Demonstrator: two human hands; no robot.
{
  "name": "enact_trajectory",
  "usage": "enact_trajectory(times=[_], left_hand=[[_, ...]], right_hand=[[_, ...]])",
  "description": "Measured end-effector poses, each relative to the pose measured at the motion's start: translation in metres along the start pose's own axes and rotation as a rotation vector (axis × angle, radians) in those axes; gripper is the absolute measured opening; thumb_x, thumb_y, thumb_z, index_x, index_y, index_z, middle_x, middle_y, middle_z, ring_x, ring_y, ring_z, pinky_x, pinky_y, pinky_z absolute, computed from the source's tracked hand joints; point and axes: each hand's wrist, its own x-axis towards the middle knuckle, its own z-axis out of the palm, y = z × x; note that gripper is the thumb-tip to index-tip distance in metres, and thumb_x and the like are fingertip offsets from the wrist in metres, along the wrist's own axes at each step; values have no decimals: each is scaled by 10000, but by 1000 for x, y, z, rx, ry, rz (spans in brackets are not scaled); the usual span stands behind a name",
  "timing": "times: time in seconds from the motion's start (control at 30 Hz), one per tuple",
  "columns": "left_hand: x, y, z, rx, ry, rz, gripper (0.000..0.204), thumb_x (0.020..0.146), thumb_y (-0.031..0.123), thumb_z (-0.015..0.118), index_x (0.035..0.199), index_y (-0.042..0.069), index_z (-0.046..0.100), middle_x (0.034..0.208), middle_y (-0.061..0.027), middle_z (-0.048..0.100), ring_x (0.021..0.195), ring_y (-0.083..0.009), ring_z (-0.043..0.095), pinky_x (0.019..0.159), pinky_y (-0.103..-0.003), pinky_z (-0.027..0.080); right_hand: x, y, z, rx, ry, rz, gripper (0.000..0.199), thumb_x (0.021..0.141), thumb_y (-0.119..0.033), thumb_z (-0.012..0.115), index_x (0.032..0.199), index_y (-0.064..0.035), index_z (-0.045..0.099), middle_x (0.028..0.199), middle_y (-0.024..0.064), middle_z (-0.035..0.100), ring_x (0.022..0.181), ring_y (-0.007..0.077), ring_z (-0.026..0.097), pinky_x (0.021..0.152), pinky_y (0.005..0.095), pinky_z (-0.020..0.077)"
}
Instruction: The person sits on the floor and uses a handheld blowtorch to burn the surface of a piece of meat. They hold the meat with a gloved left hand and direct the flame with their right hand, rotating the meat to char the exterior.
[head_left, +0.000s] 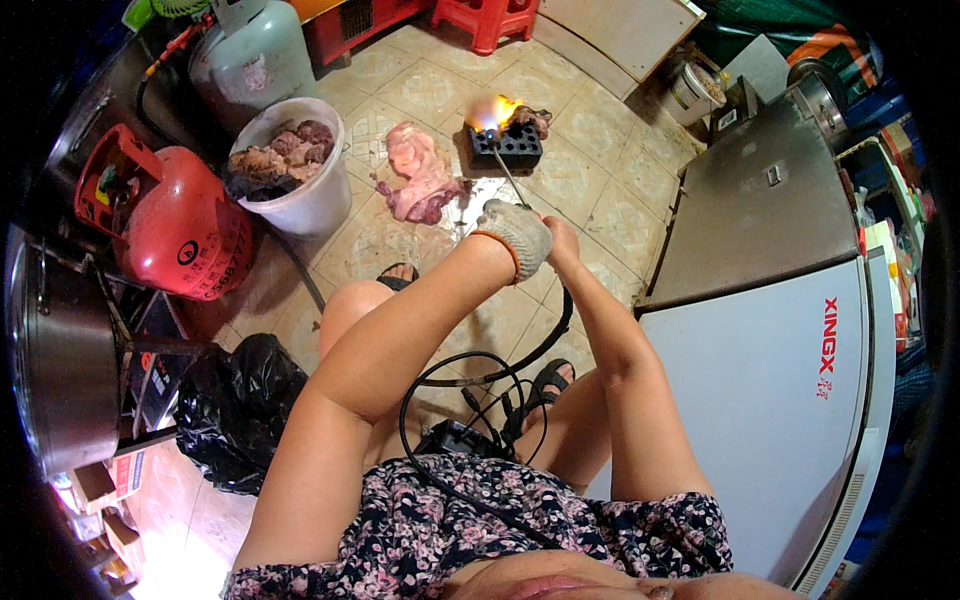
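Note:
A gas torch [511, 178] with a thin metal wand points away from me, its tip giving off a yellow-orange flame [494, 113]. My left hand [515, 238], in a knitted work glove, is closed at the rear of the wand. Beside it, my bare right hand [562, 242] is closed around the torch's handle, mostly hidden by the fingers. The flame burns over a black block with round holes [507, 149] on the floor. A darkened piece of meat [531, 121] lies on the block's far right side, by the flame. Left of the block, pale pink raw meat [416, 165] rests on the tiles.
A white bucket [325, 205] of meat stands at left, near a red gas cylinder [185, 225] and a grey one [250, 65]. A black hose [480, 379] loops by my legs. A black plastic bag [240, 405] lies left; a white chest appliance [750, 370] stands right.

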Motion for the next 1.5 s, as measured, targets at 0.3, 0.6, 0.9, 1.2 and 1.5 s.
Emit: enact_trajectory(times=[0.3,0.6,0.9,1.2,1.5], left_hand=[[0,1,0,13,-10,0,228,781,161,577,957,39,658,973,-168,657,890,-301,651,741,-429,504],[2,3,0,33,-47,-6,243,791,187,585,979,51,654,1003,-157,652,918,-294,645,751,-446,497],[1,5,-6,33,-99,-25,227,778,163,594,968,63,667,991,-136,662,911,-285,649,751,-445,495],[4,7,-1,21,-92,-25,226,784,169,583,962,60,669,978,-139,665,895,-288,653,743,-444,496],[9,5,7,25,-98,-17,210,791,149,567,946,52,670,950,-149,672,866,-286,661,735,-438,497]], right_hand=[[-1,-2,0,24,11,15,298,713,-322,642,821,-44,633,849,214,639,847,383,610,740,455,473],[-2,-3,-1,54,22,-5,284,723,-299,626,805,-27,631,833,232,632,841,391,609,737,459,466],[-9,-19,-16,155,-36,111,251,759,-277,608,796,-29,617,674,191,631,620,313,644,598,414,493],[-2,-16,-14,118,-141,142,231,785,-249,583,784,-19,601,587,126,618,493,232,627,475,369,485],[-2,-17,-15,146,-111,128,317,720,-294,675,756,8,587,619,141,633,497,231,639,489,361,498]])
